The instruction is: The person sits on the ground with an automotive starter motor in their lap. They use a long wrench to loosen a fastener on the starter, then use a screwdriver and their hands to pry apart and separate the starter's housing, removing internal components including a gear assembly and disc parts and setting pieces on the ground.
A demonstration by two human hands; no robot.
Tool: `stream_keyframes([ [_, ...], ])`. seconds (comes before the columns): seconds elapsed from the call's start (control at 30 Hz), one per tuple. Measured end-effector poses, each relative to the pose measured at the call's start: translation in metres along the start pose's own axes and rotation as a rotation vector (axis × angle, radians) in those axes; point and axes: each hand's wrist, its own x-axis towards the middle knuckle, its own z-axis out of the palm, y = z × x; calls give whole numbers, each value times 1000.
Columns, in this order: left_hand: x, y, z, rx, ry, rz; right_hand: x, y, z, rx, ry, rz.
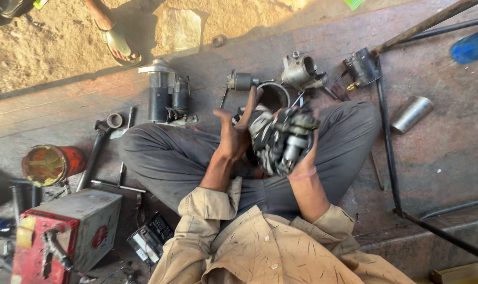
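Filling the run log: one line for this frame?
left hand: open, against motor part | right hand: gripping motor part | over lap | starter motor on floor

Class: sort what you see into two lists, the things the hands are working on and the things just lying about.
In hand:
left hand
right hand
metal motor part

Lying about:
starter motor
red tin
battery
metal cylinder
blue bottle
metal ring

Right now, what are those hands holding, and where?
A greasy metal motor part, cradled from beneath by the right hand; the left hand rests against its side.
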Motion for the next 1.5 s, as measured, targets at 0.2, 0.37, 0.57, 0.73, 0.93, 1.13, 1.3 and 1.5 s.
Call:
stream_keyframes([
  [0.2, 9, -28, 1, 53, -244, 122, 28, 1, -10, -484, 401, -574],
  [0.37, 11, -43, -20, 733, -43, 256, 21, 24, -20, -427, 351, -508],
  [0.57, 16, -35, -20, 515, -75, 296, 7, 37, -6, -384, 223, -364],
  [0.73, 9, -18, -25, 348, -200, 161, -5, 32, 15, -338, 219, -80],
  [0.93, 16, -19, -44, 383, -330, 99, -2, 27, 13, 152, 25, 230],
  [1.13, 7, -34, -57, 439, 92, -31, -7, -20, -10, -324, 18, -200],
  [1.3, -2, -25, -43, -192, 316, 38, 17, -52, -48, -594, 237, -514],
  [1.5, 3, -34, 23, 1229, 255, 450, 36, -49, -74, -434, 461, -529],
])
